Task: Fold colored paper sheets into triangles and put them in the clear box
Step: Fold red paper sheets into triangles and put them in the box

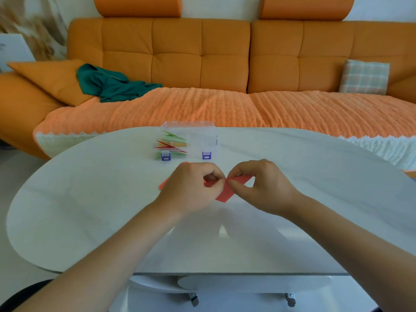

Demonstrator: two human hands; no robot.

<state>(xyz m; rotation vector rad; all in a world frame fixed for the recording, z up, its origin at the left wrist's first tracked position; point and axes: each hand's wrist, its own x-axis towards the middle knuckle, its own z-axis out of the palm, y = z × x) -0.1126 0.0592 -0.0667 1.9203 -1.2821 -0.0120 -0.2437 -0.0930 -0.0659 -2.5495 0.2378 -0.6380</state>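
Observation:
A red paper sheet [225, 191] lies on the white table [90, 188], partly lifted in the middle. My left hand [191, 188] pinches one of its corners, and my right hand [258, 185] pinches another; the two pinches meet above the sheet. Most of the paper is hidden under my hands. Behind them stands the clear box [198, 138] with purple latches. Inside it, at its left side, lie several folded green, red and orange paper triangles [172, 145].
An orange sofa [202, 64] with a ribbed orange cover runs behind the table. On it lie a green cloth [112, 84], an orange cushion [51, 79] and a checked cushion [364, 76]. The table's lower shelf and castors show below.

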